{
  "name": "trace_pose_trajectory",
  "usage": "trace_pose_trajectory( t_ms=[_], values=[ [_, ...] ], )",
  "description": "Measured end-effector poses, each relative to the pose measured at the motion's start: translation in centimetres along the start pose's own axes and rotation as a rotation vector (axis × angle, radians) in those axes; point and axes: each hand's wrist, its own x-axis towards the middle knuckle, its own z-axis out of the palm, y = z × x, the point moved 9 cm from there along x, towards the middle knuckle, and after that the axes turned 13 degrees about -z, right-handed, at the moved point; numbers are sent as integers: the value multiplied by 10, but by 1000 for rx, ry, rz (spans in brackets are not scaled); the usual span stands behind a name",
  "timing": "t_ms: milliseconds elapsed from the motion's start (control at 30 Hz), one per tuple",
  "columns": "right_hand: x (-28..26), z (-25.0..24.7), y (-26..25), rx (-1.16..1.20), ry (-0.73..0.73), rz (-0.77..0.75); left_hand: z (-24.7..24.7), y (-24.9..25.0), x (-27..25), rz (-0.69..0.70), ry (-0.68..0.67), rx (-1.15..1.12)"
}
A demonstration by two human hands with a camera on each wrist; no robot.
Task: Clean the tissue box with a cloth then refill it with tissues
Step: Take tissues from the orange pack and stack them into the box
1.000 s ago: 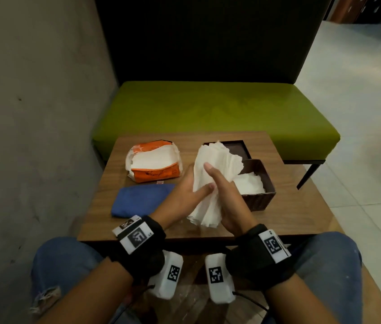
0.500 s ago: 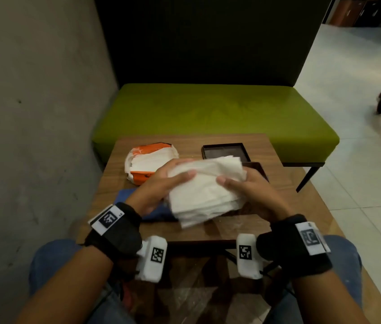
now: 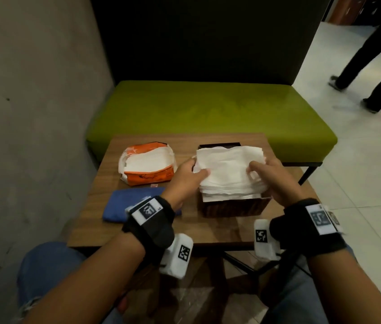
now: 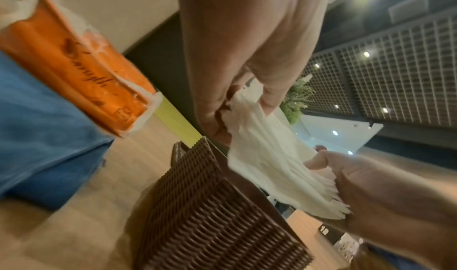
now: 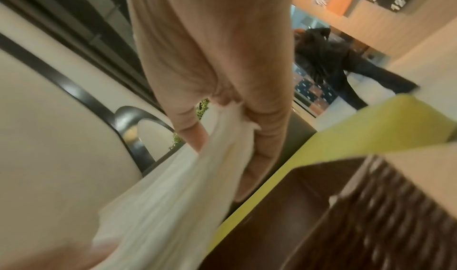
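Note:
A thick stack of white tissues (image 3: 229,171) lies flat over the open top of the brown woven tissue box (image 3: 231,208) on the wooden table (image 3: 138,228). My left hand (image 3: 190,176) grips the stack's left edge, thumb on top. At the stack's right edge my right hand (image 3: 269,176) holds it the same way. The left wrist view shows the tissues (image 4: 272,157) pinched just above the box (image 4: 210,215). In the right wrist view the tissues (image 5: 193,186) hang from my fingers beside the box's wall (image 5: 358,205). The box's inside is hidden.
An opened orange tissue pack (image 3: 147,166) lies at the table's back left, and a folded blue cloth (image 3: 133,203) sits in front of it. The box's dark lid (image 3: 220,145) lies behind the box. A green bench (image 3: 208,111) stands beyond. A person's legs (image 3: 372,73) cross the floor at right.
The tissue stack went from held upright between my hands to turned flat, then moved forward and down onto the box's opening. A person walked into view at the right.

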Motion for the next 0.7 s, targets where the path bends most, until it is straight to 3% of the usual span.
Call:
trace_pose_trajectory(
  t_ms=[167, 333, 467, 600, 633, 700],
  values=[
    [29, -22, 3, -578, -23, -126, 12, 18, 24, 129, 160, 396],
    [36, -13, 34, -1153, -252, -89, 22, 8, 30, 190, 202, 811],
    [36, -1, 48, -1329, -404, -82, 34, -1, 33, 162, 126, 1135],
    [32, -2, 23, -1315, -254, -260, 37, 27, 13, 417, 333, 1110],
    [29, 2, 20, -1307, -279, -287, 43, 26, 9, 451, 304, 1139],
    [24, 11, 22, -1268, -379, -243, 54, 8, 12, 374, 166, 1293]
  ],
)
